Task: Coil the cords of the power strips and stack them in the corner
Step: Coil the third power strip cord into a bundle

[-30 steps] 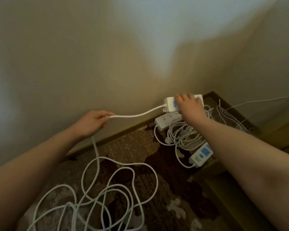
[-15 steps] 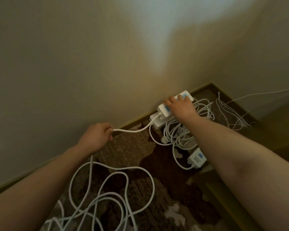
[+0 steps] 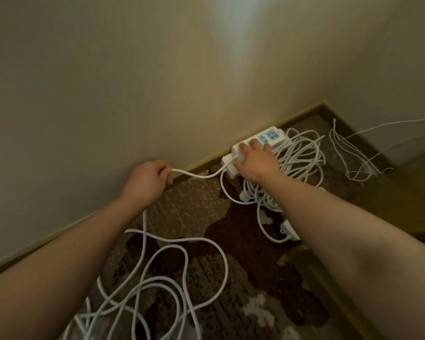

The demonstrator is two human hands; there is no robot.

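Power strips sit at about one o'clock from the middle of the view, where the carpet (image 3: pixel 206 217) meets the baseboard (image 3: pixel 201 165) near the room's corner. Largest of all is the pale wall (image 3: pixel 133 82), filling the upper half from nine round to two o'clock. Below it the patterned brown carpet spreads from five to eight o'clock. Across that carpet, at about seven o'clock, the long white cord (image 3: pixel 187 266) lies in loose, uncoiled loops; one strand climbs to the left hand (image 3: pixel 149 181). That hand is closed in a fist around the cord, which then sags across to the top power strip (image 3: pixel 267 139). The right hand (image 3: pixel 256 160) lies flat on that strip, fingers spread over its near end; whether it grips or only presses I cannot tell. Its blue sockets show beyond the fingertips. This strip rests on a second power strip (image 3: pixel 227 165), whose end pokes out beneath it, against the baseboard. Just at three o'clock from the pair lies a coiled white cord bundle (image 3: pixel 299 158). A third power strip (image 3: pixel 289 230) peeks out beside the right forearm. Thin white wires (image 3: pixel 353 153) trail at two o'clock.
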